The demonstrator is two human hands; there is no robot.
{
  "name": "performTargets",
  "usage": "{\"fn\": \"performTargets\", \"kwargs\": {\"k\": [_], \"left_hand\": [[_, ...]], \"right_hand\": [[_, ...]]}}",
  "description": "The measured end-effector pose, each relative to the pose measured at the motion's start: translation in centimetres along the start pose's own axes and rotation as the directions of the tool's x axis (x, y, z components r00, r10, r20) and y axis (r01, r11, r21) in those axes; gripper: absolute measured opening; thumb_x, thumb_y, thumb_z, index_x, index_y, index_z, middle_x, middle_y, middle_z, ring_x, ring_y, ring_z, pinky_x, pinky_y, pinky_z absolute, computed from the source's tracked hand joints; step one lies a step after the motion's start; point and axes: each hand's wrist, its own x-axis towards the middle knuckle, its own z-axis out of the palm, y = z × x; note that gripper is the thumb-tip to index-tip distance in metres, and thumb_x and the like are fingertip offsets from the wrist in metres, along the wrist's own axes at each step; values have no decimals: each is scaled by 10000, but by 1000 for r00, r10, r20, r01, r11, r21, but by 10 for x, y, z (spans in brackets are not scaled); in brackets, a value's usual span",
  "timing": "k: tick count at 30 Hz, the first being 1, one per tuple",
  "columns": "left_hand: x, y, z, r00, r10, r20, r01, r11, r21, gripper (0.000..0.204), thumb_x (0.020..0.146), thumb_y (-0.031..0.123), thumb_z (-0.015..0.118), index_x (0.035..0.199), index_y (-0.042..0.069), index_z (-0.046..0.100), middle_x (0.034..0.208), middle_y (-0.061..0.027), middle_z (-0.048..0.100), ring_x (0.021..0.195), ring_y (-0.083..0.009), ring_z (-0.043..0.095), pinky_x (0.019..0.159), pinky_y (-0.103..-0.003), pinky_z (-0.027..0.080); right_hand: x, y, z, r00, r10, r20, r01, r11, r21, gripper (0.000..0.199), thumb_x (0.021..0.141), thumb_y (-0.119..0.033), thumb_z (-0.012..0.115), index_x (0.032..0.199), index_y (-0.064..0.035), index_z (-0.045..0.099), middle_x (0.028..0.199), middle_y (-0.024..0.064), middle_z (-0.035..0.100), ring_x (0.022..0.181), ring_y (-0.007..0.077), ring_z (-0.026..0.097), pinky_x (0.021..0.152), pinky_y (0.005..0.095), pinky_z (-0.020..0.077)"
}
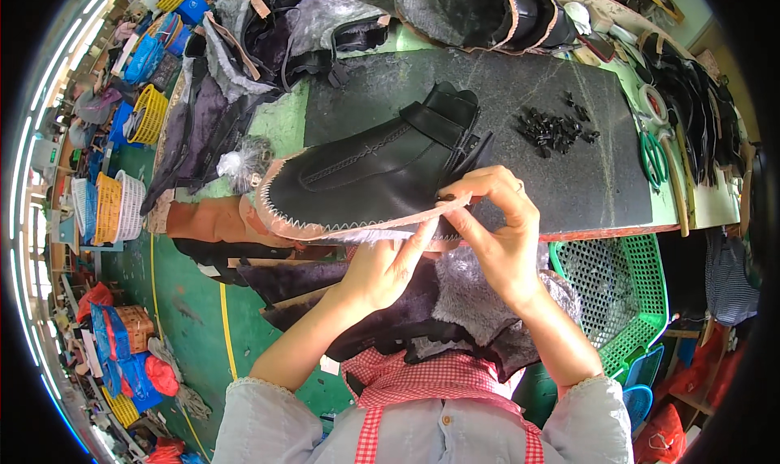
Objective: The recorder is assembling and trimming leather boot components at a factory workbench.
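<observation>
Fingers (492,185) of the left hand (378,271) and right hand (507,240) grasp the stitched edge (382,223) of a black boot upper (357,167).

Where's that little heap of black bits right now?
In the head view, the heap of black bits lies on the dark mat, right of the black shoe upper and beyond the person's right hand.

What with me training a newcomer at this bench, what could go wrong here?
The left grip and right grip meet along one edge of the black shoe upper, so it might tip. A bump could scatter the loose black pieces on the dark board.
</observation>
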Motion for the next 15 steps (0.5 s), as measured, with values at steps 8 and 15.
{"fn": "performTargets", "kwargs": {"k": [8,15], "left_hand": [[-26,7,-20,866,-155,475,18,960,281,558,1031,358,244,1440,-10,335,1497,-199,322,1385,-289,290,1136,-396,224],[-19,14,-22,979,74,189,57,796,-603,625,976,399,333,1463,11,276,1536,-181,247,1426,-314,224,1131,-440,233]], "right_hand": [[48,12,-22,952,293,-95,-276,948,160,96,810,-42,716,876,-10,654,881,45,641,876,138,607,831,267,473],[18,-26,-15,988,-110,-110,119,989,87,445,648,-38,818,1058,-44,644,928,78,634,843,207,599,782,327,493]]}}
